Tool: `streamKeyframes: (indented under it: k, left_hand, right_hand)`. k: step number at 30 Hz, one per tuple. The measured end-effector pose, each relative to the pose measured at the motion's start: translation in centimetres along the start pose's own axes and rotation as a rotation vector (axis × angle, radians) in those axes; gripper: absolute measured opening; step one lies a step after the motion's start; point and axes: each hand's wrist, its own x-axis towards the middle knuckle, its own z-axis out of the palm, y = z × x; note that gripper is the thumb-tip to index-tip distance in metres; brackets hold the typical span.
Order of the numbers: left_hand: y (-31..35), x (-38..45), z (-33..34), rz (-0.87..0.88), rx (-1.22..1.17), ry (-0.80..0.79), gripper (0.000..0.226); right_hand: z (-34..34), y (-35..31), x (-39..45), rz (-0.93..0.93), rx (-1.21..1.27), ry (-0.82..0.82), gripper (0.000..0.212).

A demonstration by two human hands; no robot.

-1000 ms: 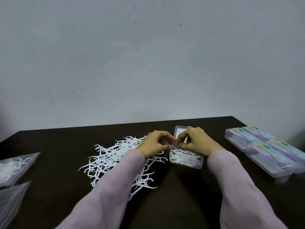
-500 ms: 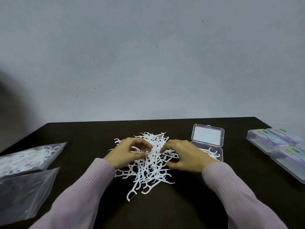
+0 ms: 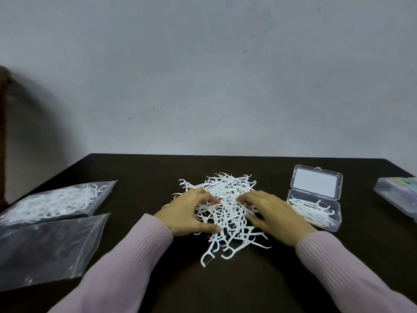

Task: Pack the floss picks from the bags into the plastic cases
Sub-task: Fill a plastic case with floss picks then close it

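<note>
Floss picks (image 3: 225,206) lie in a loose white heap at centre frame on the dark counter (image 3: 225,290); your left hand (image 3: 187,215) rests on the heap's left side, fingers (image 3: 207,199) bent down into the picks, thumb stretched toward the near edge of the pile; whether it actually pinches a pick you cannot tell; your right hand (image 3: 275,213) sits on the heap's right side, fingers spread fairly wide and lightly curved over the picks, grip likewise unclear; pink sleeves (image 3: 135,263) cover both forearms; open plastic case (image 3: 316,199) stands just right of your right hand, lid tipped back toward the wall, base partly filled with picks; closed cases (image 3: 399,195) at right edge of frame, cut off, coloured labels on top; full bag (image 3: 56,199) of picks at left of frame, lying flat; a second clear bag (image 3: 45,249) below it at lower left, flat, contents not readable; grey wall (image 3: 203,75) fills the upper frame.
</note>
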Motion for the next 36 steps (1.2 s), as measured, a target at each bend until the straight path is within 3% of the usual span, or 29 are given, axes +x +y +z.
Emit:
streamKeyframes:
  k: [9,12,14,18,21,25,32,36]
  left_hand:
    - [-0.3,-0.1,-0.6,0.02,-0.149,0.164,0.033]
    - [-0.2,-0.4,-1.4,0.011,-0.116,0.074,0.033]
    - [-0.1,-0.7,-1.6,0.007,-0.069,-0.03,0.044]
    - [-0.2,-0.8,-1.4,-0.007,-0.018,-0.097,0.056]
    - [0.0,-0.6,-1.2,0.016,-0.009,-0.053,0.048]
    - [-0.1,-0.3,-1.0,0.037,-0.018,0.035,0.037]
    - [0.0,0.0,-0.6,0.101,0.115,0.138,0.027]
    - [0.0,0.0,-0.3,0.155,0.185,0.195,0.022]
  right_hand:
    - [-0.9,0.7,-0.1,-0.127,-0.015,0.051,0.041]
    - [-1.2,0.5,-0.2,-0.171,-0.02,-0.05,0.052]
    - [-0.8,0.3,-0.1,-0.175,-0.05,-0.131,0.056]
    - [0.0,-0.2,0.3,-0.189,-0.113,-0.074,0.043]
    - [0.3,-0.3,0.5,-0.262,-0.195,0.096,0.035]
    - [0.2,-0.5,0.5,-0.252,-0.244,0.166,0.037]
    - [0.1,-0.4,0.2,-0.193,-0.209,0.092,0.031]
    - [-0.8,-0.6,0.0,-0.215,-0.126,-0.041,0.042]
